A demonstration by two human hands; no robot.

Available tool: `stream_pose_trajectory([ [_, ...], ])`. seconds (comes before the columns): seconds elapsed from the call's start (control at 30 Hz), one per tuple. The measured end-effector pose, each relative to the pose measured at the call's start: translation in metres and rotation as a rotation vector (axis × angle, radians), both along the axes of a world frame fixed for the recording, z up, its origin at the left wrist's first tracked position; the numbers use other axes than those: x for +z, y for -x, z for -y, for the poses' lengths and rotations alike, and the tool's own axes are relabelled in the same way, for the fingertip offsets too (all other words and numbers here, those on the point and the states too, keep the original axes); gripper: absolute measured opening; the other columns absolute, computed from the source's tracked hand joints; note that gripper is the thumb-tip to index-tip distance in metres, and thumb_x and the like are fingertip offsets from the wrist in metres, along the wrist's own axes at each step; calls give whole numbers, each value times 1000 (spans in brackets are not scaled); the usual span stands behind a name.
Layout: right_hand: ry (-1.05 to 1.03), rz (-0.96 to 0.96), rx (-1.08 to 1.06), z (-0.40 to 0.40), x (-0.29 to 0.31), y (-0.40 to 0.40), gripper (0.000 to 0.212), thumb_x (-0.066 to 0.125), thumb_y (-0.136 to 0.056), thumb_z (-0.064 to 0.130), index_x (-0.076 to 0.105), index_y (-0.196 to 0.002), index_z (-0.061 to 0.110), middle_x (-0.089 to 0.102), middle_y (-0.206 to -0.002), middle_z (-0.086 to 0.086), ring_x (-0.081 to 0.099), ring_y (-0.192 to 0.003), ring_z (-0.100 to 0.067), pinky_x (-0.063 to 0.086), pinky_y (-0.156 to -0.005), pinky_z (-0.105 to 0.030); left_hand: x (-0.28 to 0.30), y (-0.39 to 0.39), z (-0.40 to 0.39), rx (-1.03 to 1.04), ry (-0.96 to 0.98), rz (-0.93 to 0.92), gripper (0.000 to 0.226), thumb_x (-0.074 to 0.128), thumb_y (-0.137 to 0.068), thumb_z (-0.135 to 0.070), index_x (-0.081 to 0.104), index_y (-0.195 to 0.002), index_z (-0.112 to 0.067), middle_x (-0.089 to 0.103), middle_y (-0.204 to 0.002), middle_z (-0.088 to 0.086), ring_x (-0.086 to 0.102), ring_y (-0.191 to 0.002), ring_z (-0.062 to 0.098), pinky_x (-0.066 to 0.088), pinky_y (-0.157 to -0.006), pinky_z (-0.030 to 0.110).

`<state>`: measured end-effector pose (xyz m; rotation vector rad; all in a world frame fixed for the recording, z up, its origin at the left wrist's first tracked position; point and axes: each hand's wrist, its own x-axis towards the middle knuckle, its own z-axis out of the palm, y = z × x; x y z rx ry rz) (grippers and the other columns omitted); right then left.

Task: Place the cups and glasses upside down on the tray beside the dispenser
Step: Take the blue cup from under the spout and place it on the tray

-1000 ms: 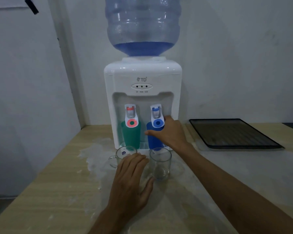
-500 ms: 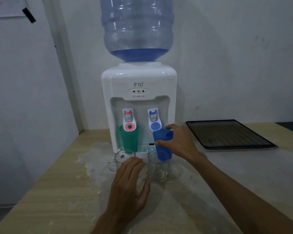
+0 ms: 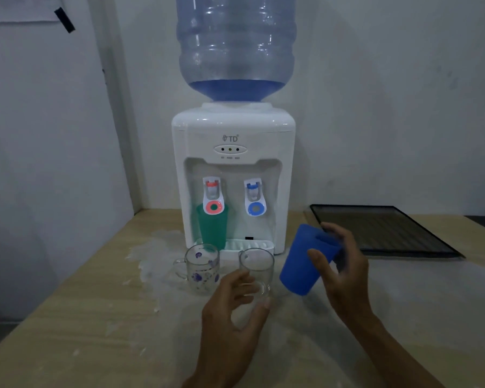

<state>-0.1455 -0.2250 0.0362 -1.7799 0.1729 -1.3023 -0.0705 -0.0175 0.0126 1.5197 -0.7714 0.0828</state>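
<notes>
**Blue cup held tilted between dispenser and tray**

The wooden table [image 3: 67, 317] supports all items. The water dispenser [image 3: 233, 152] is positioned at the rear centre, with a large bottle [image 3: 235, 43] mounted on top. The dark tray [image 3: 381, 233] is located to the right of the dispenser and is seen to be empty.

The blue cup [image 3: 301, 264] is held clear of the table, tilted with its mouth facing down and left, between the dispenser and the tray. It is gripped by the right hand [image 3: 342, 264], the fingers wrapped around its base end.

The green cup [image 3: 212, 228] is seated upright under the red tap. The patterned glass mug [image 3: 202, 267] and the plain glass mug [image 3: 256, 268] are placed upright in front of the dispenser. The plain mug is approached by the left hand [image 3: 233, 315], which is loosely spread with curled fingers; contact cannot be confirmed.
</notes>
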Motion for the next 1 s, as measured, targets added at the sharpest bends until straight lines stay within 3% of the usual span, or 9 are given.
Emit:
stream_pose_trajectory([
  [0.07,24,21,58,-14,1,-1,61,69,-80,41,56,-130,7,66,-115,17,69,-100,-7,56,-81,-16,0,12,8,-112,-22,-284,57,89,-77,-25,61,-127,-27,75,-115,-8,73,-104,11,59,-87,26],
  [0.13,36,-13,136,-28,-2,-5,60,68,-82,40,56,-130,6,66,-117,18,69,-102,-7,56,-81,-17,1,15,13,-240,-36,-456,60,88,-77,-29,60,-130,-26,76,-116,-5,74,-104,11,60,-86,28],
  [0.23,22,-67,239,-42,-6,-10,60,67,-84,39,54,-134,9,67,-118,20,69,-108,-12,60,-85,-28,4,11,12,-321,-3,-573,59,89,-75,-36,64,-126,-19,79,-109,-1,77,-101,21,62,-87,36],
  [0.37,-26,-129,277,-46,-4,-12,64,67,-82,46,50,-138,22,69,-111,13,71,-101,-19,61,-80,-31,3,7,6,-228,215,-692,51,86,-68,-27,69,-114,-14,79,-102,8,78,-89,33,63,-80,42],
  [0.43,-61,-192,326,-45,1,-10,69,69,-80,48,46,-141,28,70,-112,9,71,-104,-20,61,-83,-33,5,6,5,-144,286,-643,51,92,-69,-35,70,-112,-18,79,-103,5,78,-85,32,63,-77,44],
  [0.53,-117,-300,471,-41,8,-6,73,70,-80,44,43,-146,29,69,-122,13,70,-113,-18,60,-88,-33,17,6,7,9,324,-449,51,89,-70,-49,70,-109,-22,78,-97,-4,74,-74,18,61,-63,28],
  [0.67,-205,-389,583,-25,14,-4,62,74,-75,38,54,-132,31,68,-122,7,69,-113,-26,59,-85,-34,46,-6,21,80,249,-190,46,76,-74,-61,68,-101,-24,73,-89,-10,71,-82,9,58,-67,18],
  [0.83,-246,-304,492,-8,11,-1,68,81,-73,33,53,-134,22,64,-129,-5,67,-115,-28,59,-92,-42,82,-29,63,5,-22,109,51,71,-68,-73,65,-95,-30,67,-89,-8,65,-80,9,57,-68,23],
  [1.0,-250,-124,287,0,8,-7,72,79,-78,34,50,-143,24,65,-134,-2,65,-123,-25,56,-100,-46,109,-35,110,-134,-220,295,54,73,-68,-71,66,-96,-26,62,-91,-6,61,-82,9,56,-73,27],
])
